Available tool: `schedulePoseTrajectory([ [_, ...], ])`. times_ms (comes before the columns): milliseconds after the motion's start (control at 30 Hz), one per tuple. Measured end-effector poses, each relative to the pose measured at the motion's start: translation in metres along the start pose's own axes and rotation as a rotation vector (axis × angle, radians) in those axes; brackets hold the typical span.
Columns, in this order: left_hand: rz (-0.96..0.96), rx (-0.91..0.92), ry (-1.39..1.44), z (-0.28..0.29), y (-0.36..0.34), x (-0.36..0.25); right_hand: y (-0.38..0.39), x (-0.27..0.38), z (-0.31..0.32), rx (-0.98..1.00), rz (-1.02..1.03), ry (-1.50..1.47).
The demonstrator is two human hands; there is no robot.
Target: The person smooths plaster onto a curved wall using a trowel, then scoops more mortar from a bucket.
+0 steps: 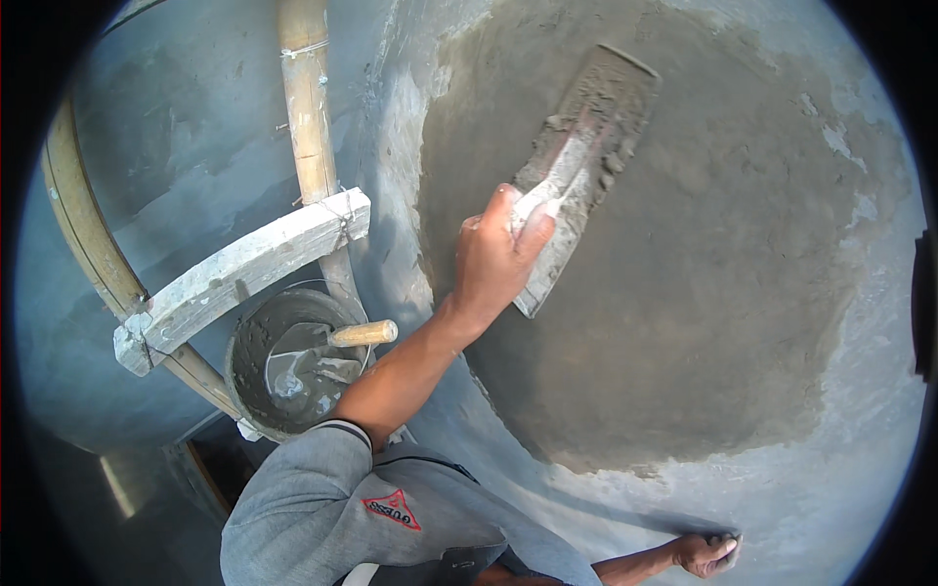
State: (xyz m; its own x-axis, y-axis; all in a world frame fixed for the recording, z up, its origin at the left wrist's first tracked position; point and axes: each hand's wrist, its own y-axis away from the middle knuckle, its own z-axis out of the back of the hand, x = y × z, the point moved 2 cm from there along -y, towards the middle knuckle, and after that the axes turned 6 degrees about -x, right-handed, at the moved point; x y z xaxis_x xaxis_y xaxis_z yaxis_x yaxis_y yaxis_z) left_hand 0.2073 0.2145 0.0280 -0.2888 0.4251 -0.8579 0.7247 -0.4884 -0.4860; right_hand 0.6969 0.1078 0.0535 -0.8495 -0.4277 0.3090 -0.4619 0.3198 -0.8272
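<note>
- Two hands recorded: one left hand [495,256], one right hand [707,556].
- One long plastering float [616,112].
- One bucket [252,354].
- One wooden-handled tool [363,334], counted inside the bucket.
- Two bamboo poles: one left pole [86,230], one right pole [309,117].
- One white-crusted wooden crossbar [249,246].
- One grey-brown plaster patch [684,322].
- One grey shirt [313,508], bearing one red triangular emblem [393,498].

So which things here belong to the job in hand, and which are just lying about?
Part of the job:
Float, gripped in the left hand
Dark grey mortar patch
Probably the bucket and wooden-handled tool in it

Apparently just about:
Bamboo poles
Whitish beam tied across them
</note>
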Motion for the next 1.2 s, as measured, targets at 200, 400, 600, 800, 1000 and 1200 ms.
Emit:
schedulePoseTrajectory([
  [200, -0.003, -0.002, -0.076, 0.005, 0.133, 0.102, -0.001, -0.002, 0.001, 0.022, -0.064, -0.004],
  [400, 0.078, -0.053, 0.033, -0.002, 0.025, 0.020, 0.003, -0.004, -0.001, 0.023, -0.006, -0.009],
  [600, -0.196, 0.086, -0.020, -0.014, 0.109, 0.036, -0.003, -0.003, 0.003, -0.003, -0.054, -0.114],
  [800, 0.060, -0.051, 0.017, 0.001, 0.068, 0.065, 0.005, -0.001, -0.004, -0.041, -0.027, -0.074],
  [1000, 0.040, -0.186, -0.009, 0.007, -0.055, -0.006, -0.001, -0.006, 0.001, -0.036, 0.005, -0.092],
  [1200, 0.126, -0.179, -0.012, 0.013, 0.126, 0.129, 0.009, -0.004, -0.002, -0.025, -0.002, -0.139],
])
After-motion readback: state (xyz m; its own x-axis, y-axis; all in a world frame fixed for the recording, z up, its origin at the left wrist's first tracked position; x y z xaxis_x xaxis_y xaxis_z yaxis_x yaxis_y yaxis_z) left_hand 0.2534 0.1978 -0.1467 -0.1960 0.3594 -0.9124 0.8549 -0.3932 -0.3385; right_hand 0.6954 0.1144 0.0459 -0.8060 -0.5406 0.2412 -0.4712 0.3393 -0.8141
